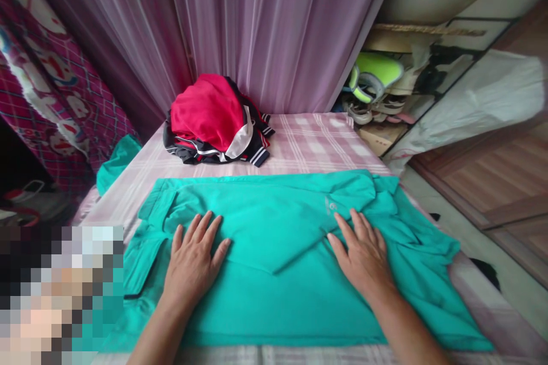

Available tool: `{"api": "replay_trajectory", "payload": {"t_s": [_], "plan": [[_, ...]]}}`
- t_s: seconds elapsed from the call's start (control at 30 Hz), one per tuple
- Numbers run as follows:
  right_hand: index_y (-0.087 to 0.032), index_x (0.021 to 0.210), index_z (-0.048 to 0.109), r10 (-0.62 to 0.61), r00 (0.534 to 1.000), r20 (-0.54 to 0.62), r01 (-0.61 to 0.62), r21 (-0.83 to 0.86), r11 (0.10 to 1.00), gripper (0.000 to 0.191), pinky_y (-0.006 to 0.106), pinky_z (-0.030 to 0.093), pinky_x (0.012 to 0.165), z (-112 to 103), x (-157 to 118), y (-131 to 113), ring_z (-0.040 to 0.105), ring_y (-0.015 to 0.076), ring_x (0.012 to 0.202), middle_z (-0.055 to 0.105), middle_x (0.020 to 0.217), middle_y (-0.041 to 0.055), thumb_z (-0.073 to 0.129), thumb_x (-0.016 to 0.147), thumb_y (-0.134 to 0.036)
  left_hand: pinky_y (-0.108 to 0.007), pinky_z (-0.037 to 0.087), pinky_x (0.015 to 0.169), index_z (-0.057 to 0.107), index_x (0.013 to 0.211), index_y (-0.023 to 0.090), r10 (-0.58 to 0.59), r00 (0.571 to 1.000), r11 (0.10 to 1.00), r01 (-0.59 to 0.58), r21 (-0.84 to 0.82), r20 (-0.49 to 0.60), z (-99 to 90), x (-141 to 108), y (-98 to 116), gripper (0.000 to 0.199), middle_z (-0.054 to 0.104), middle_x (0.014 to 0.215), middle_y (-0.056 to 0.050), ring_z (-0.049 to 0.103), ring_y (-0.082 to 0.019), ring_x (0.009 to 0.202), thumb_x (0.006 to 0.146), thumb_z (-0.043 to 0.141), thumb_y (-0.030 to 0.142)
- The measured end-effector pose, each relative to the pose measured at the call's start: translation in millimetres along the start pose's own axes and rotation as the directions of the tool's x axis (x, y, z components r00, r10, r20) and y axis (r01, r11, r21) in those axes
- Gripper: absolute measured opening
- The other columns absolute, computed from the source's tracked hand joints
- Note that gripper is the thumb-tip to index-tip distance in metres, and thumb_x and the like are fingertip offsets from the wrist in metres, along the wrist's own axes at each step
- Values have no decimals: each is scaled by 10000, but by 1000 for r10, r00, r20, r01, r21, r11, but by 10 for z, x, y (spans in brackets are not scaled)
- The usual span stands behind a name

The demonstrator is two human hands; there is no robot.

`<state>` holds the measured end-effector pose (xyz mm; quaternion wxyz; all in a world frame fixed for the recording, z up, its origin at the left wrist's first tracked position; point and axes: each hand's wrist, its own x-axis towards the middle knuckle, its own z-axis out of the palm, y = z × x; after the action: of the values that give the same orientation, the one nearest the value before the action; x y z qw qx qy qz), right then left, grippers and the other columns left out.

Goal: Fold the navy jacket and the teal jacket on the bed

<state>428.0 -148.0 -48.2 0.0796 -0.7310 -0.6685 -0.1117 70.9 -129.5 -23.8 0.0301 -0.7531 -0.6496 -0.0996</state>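
Observation:
A teal garment (257, 302) lies spread across the checked cloth, partly folded over itself, with a small pale logo near its upper right. My left hand (194, 259) rests flat on its left part, fingers apart, beside a flap with a dark edge. On the right part, my right hand (359, 251) lies palm down with its fingers spread, touching a folded edge just below the logo. Neither hand grips the fabric. Wrinkles run through the garment to the right of my right hand.
A heap of red and black clothing (208, 114) sits on the checked cloth (308, 142) behind the garment. Purple curtains (265, 28) hang at the back. More teal fabric (117, 162) lies at the left edge. Shoes (387, 105) stand on a rack at the right.

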Motion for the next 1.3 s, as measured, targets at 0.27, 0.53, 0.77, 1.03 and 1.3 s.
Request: {"api": "replay_trajectory", "payload": {"t_s": [0.27,0.53,0.77,1.03,1.3], "plan": [[-221,1405,556,8,1000,-28,-9,-39,999,507,530,334,1095,-44,7,-38,402,319,1388,449,1525,168,348,995,-436,-591,235,1198,511,1444,237,-18,1000,1000,18,6,24,-73,26,94,555,482,1528,-89,375,-312,1448,972,419,514],[-213,1381,587,28,997,-70,-30,-38,999,495,515,340,1084,-18,25,-74,424,310,1369,478,1500,168,368,994,-430,-589,250,1198,490,1459,247,-36,997,999,37,-4,64,-127,33,125,550,455,1550,-72,356,-300,1461,985,399,509],[-206,1417,561,30,999,-18,-30,-25,999,517,522,332,1085,-68,44,-117,393,315,1397,450,1523,177,350,1002,-431,-574,220,1214,484,1464,249,-50,997,998,51,-24,61,-119,29,107,552,445,1555,-64,345,-287,1469,986,402,513],[-196,1427,549,30,999,19,-30,1,1000,533,537,318,1094,-116,40,-155,369,318,1417,431,1537,177,341,1004,-445,-554,227,1211,482,1465,266,-48,999,999,49,-19,16,-56,22,64,558,481,1530,-68,373,-278,1455,978,406,526],[-190,1444,528,48,996,68,-49,6,999,532,529,300,1112,-183,64,-191,362,316,1426,429,1543,175,362,1006,-442,-555,221,1210,488,1462,253,-47,998,999,48,-12,45,-80,40,57,561,474,1536,-68,360,-283,1462,981,391,525]]}}
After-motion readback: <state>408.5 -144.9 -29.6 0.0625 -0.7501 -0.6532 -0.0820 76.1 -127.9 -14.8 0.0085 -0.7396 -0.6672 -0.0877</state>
